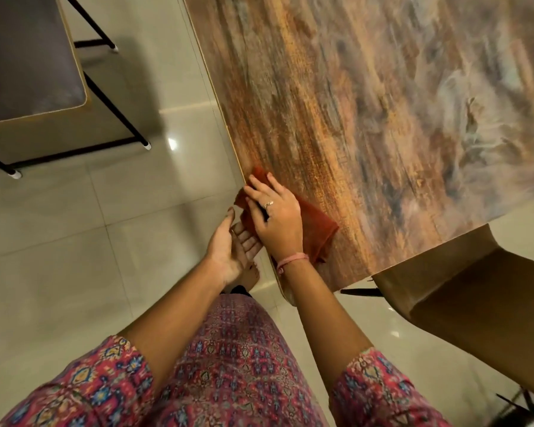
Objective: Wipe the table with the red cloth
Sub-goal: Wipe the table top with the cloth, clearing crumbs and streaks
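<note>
Pale floor tiles (74,241) surround a broad wood-grain tabletop (367,103). The red cloth (318,224) lies at its left edge, partly overhanging. The right hand (275,214) presses it flat, fingers straight. The left hand (232,245) is cupped, empty and palm up, just below the edge. Sweep slowly so any crumbs drop into it.

Red cloth (316,224) — flat at table (367,103) edge

Worn on the head, facing forward and steeply down onto the near corner of the table (367,103) (wide-angle, bowing the straight edges). Close above the left hand (228,251) and right hand (275,214), taking in tiled floor (74,241) alongside.
</note>
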### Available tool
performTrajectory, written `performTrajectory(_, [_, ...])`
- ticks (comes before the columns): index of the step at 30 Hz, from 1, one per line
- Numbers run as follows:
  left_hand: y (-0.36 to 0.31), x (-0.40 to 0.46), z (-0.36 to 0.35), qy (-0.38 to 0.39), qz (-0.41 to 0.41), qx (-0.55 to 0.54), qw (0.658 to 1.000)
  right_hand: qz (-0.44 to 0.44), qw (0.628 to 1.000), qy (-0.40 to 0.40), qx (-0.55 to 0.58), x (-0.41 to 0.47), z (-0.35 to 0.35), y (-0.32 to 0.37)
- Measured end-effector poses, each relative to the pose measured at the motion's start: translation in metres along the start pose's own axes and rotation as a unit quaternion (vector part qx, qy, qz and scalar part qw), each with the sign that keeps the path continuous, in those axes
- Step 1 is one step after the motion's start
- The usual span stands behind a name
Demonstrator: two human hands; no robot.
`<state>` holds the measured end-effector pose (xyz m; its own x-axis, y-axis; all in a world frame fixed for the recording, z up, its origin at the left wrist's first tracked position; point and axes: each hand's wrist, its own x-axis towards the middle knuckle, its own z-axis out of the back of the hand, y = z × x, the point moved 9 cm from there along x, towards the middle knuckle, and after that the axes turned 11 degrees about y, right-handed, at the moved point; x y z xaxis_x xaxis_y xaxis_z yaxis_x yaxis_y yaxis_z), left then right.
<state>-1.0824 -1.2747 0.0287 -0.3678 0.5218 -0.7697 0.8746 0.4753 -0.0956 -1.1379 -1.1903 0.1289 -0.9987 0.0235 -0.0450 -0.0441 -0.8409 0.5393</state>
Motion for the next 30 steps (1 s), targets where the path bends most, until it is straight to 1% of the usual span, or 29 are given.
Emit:
performTrajectory(3, [-0.003, -0.005, 0.007, -0.023, -0.008, -0.001, 1.000, -0.003, 1.000, 0.020, -0.008, -0.054, -0.007, -0.004])
performTrajectory(5, [-0.004, -0.006, 0.008, -0.027, -0.013, -0.001, 1.000, 0.032, 0.997, 0.058, -0.025, -0.093, -0.009, -0.010])
performTrajectory(7, [-0.001, -0.008, 0.005, -0.026, -0.012, -0.005, 1.000, 0.073, 0.992, 0.090, -0.042, -0.118, 0.002, -0.030])
performTrajectory(9, [0.005, -0.009, 0.001, -0.028, -0.005, -0.002, 1.000, 0.077, 0.992, 0.090, -0.051, -0.118, 0.026, -0.065])
performTrajectory(10, [0.007, -0.010, -0.001, -0.031, -0.003, 0.005, 1.000, 0.053, 0.995, 0.072, -0.051, -0.110, 0.040, -0.087])
performTrajectory(11, [0.010, -0.010, -0.003, -0.035, -0.003, 0.013, 0.999, 0.010, 0.998, 0.045, -0.048, -0.100, 0.057, -0.110])
performTrajectory(12, [0.012, -0.009, -0.005, -0.041, -0.007, 0.018, 0.999, -0.048, 0.998, 0.012, -0.043, -0.090, 0.074, -0.133])
performTrajectory(14, [0.015, -0.009, -0.008, -0.056, -0.024, 0.027, 0.998, -0.159, 0.985, -0.057, -0.016, -0.077, 0.100, -0.167])
performTrajectory(16, [0.016, -0.008, -0.011, -0.067, -0.038, 0.042, 0.996, -0.240, 0.964, -0.115, 0.005, -0.072, 0.104, -0.174])
performTrajectory(17, [0.017, -0.008, -0.013, -0.072, -0.042, 0.053, 0.995, -0.261, 0.956, -0.131, 0.006, -0.074, 0.097, -0.164])
performTrajectory(18, [0.019, -0.008, -0.016, -0.075, -0.046, 0.062, 0.994, -0.250, 0.959, -0.130, 0.003, -0.078, 0.084, -0.146])
performTrajectory(19, [0.020, -0.007, -0.019, -0.080, -0.052, 0.070, 0.993, -0.200, 0.974, -0.108, -0.007, -0.082, 0.067, -0.120])
performTrajectory(21, [0.021, -0.006, -0.020, -0.098, -0.068, 0.078, 0.990, -0.037, 0.999, -0.010, -0.032, -0.104, 0.025, -0.063])
performTrajectory(22, [0.021, -0.006, -0.019, -0.109, -0.075, 0.079, 0.988, 0.043, 0.997, 0.043, -0.045, -0.122, 0.013, -0.047])
performTrajectory(23, [0.022, -0.006, -0.020, -0.118, -0.080, 0.078, 0.987, 0.109, 0.989, 0.080, -0.058, -0.136, 0.011, -0.045])
performTrajectory(24, [0.024, -0.005, -0.020, -0.127, -0.084, 0.074, 0.986, 0.149, 0.982, 0.095, -0.065, -0.142, 0.019, -0.056])
performTrajectory(25, [0.025, -0.005, -0.019, -0.134, -0.086, 0.064, 0.985, 0.151, 0.982, 0.091, -0.065, -0.139, 0.033, -0.076])
performTrajectory(26, [0.029, -0.003, -0.019, -0.140, -0.088, 0.048, 0.985, 0.119, 0.988, 0.075, -0.061, -0.132, 0.050, -0.103])
performTrajectory(28, [0.032, 0.000, -0.019, -0.158, -0.097, 0.033, 0.982, 0.004, 0.999, 0.018, -0.046, -0.110, 0.089, -0.160])
performTrajectory(30, [0.033, 0.001, -0.018, -0.174, -0.101, 0.033, 0.979, -0.120, 0.991, -0.043, -0.027, -0.088, 0.117, -0.198])
